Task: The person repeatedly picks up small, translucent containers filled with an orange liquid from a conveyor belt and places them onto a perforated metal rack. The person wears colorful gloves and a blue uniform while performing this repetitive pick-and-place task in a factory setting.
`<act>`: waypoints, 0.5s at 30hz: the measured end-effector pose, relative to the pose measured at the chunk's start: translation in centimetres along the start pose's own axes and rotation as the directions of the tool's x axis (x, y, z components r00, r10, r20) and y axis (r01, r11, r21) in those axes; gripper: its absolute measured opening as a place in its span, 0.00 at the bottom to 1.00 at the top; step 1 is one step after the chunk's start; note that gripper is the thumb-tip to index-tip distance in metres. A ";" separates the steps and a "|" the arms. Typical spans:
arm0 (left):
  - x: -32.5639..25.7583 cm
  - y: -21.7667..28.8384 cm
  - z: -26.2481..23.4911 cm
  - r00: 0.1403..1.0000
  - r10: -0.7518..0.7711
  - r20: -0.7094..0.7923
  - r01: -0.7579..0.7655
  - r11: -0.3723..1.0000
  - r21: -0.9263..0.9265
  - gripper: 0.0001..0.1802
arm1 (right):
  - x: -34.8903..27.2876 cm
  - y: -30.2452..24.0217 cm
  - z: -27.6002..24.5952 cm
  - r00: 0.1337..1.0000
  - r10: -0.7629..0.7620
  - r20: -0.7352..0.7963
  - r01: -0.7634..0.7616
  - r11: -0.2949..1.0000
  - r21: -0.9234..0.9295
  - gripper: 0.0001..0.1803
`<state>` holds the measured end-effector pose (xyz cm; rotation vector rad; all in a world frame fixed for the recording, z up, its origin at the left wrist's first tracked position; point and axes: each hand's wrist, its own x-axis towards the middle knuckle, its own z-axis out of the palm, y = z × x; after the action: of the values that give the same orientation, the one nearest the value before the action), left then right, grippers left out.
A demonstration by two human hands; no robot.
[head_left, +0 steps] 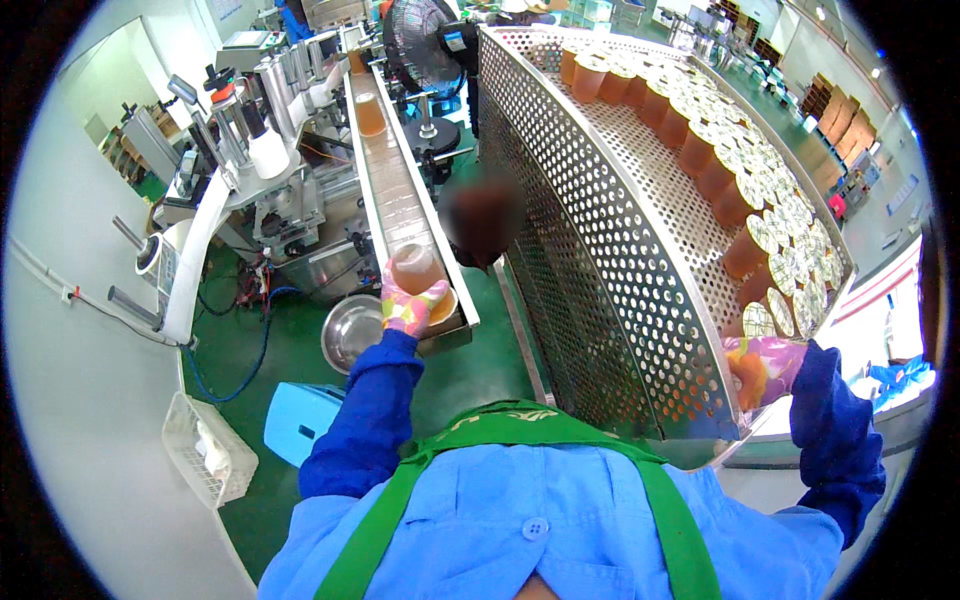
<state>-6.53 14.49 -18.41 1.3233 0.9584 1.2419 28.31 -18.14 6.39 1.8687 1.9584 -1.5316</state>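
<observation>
My left hand (413, 308) (patterned glove) is closed around an amber-filled cup (416, 268) at the near end of the conveyor (392, 190), at about 11 o'clock. My right hand (762, 368), at 3 o'clock, grips another sealed cup (757, 322) at the perforated steel tray's (600, 240) near corner.

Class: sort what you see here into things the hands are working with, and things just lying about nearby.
In use:
left hand gripping a sealed cup
conveyor belt
right hand at the perforated tray
sealed cups in the tray

Lying about:
steel bowl
blue stool
white basket
fan
</observation>
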 end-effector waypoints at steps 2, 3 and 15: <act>-0.2 -0.8 -0.4 1.000 0.005 -0.013 -0.003 0.983 0.184 0.44 | 1.2 1.8 0.8 0.997 -0.023 0.069 0.018 0.997 0.070 0.27; -0.5 -0.5 -0.2 1.000 0.018 0.016 -0.022 0.968 0.249 0.44 | 1.6 2.5 1.0 0.995 -0.025 0.099 0.016 0.996 0.092 0.28; -1.3 1.2 0.5 0.997 -0.081 0.001 0.046 0.576 0.816 0.45 | 1.0 -4.4 -2.1 0.680 -0.282 -0.677 -0.168 0.838 -0.519 0.34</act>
<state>-6.37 12.93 -17.42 1.9857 1.6530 0.6785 25.82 -15.16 9.44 2.3080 2.3710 -0.0411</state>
